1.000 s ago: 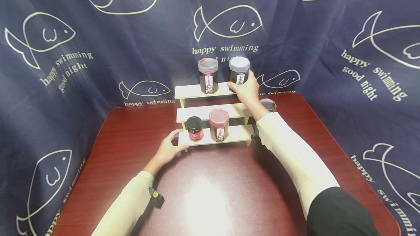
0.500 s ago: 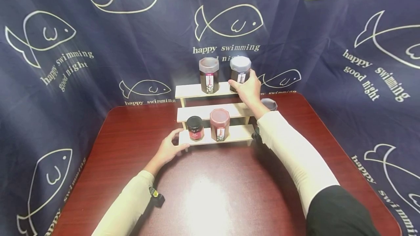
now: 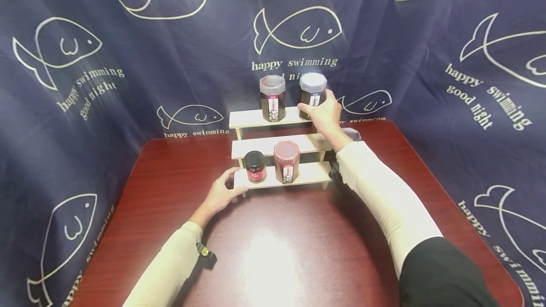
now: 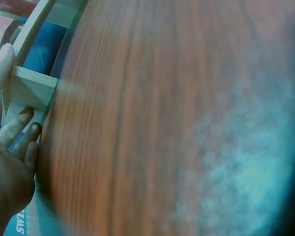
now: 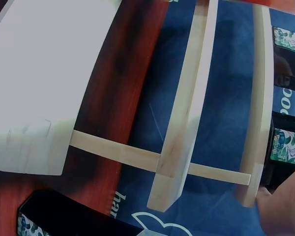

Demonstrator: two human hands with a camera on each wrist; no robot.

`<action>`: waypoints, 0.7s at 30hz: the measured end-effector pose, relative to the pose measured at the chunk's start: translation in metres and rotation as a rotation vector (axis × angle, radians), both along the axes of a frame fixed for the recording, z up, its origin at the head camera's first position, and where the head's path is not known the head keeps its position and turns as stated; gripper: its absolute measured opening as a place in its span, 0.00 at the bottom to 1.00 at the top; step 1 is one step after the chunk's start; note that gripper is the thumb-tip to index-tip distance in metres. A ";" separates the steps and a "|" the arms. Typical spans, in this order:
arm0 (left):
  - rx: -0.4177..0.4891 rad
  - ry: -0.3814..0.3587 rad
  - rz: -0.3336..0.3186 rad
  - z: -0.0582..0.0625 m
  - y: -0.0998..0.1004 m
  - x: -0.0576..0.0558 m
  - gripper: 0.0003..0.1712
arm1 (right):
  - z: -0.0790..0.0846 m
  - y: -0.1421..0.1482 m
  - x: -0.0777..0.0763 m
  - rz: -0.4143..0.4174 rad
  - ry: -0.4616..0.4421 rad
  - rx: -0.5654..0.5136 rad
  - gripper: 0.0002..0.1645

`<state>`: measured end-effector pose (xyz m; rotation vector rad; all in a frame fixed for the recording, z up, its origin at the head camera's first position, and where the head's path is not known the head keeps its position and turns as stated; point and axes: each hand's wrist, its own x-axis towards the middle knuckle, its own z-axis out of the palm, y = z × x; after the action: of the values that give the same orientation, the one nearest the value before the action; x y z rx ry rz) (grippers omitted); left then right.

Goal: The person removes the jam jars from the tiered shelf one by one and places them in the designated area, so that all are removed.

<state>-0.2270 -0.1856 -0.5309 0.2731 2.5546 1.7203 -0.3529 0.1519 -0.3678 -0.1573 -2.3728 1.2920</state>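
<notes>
A three-step wooden display shelf [image 3: 277, 146] stands on the table. On its top step, my right hand [image 3: 326, 112] grips a dark jar [image 3: 313, 83] with a pale octagonal lid, thumb on the left side, remaining fingers mostly hidden behind. The right wrist view catches this jar's patterned label [image 5: 287, 146] beside part of the hand. My left hand [image 3: 219, 195] holds the left end of the bottom step, thumb at the front. In the left wrist view, its fingers [image 4: 20, 140] lie below the board's end [image 4: 37, 88].
Left of the gripped jar stands a similar dark jar [image 3: 273, 101]. The bottom step bears a small black-lidded jar [image 3: 255, 167] and a pink-lidded jar [image 3: 287, 161]. Another jar [image 3: 352, 133] stands right of the shelf, partly behind my sleeve. A fish-patterned curtain [image 3: 192, 60] hangs behind.
Both hands keep their holds, and the jars stay on their steps. My right forearm has shifted slightly and covers more of the jar to the right of the shelf.
</notes>
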 end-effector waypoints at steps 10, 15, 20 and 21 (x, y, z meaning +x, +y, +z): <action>-0.012 0.010 0.001 0.004 0.003 0.002 0.41 | 0.010 0.012 0.005 -0.009 0.019 0.029 0.59; -0.006 -0.005 0.000 0.004 0.002 0.004 0.41 | 0.012 0.019 0.010 0.002 0.019 0.045 0.59; -0.012 0.000 0.002 0.007 0.002 0.004 0.42 | 0.014 0.030 0.014 0.004 0.019 0.046 0.58; -0.013 0.003 0.004 0.008 0.002 0.004 0.42 | 0.015 0.032 0.014 0.003 0.020 0.051 0.57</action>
<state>-0.2228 -0.1834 -0.5233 0.2700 2.5690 1.7055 -0.3386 0.1841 -0.3532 -0.1249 -2.3877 1.2270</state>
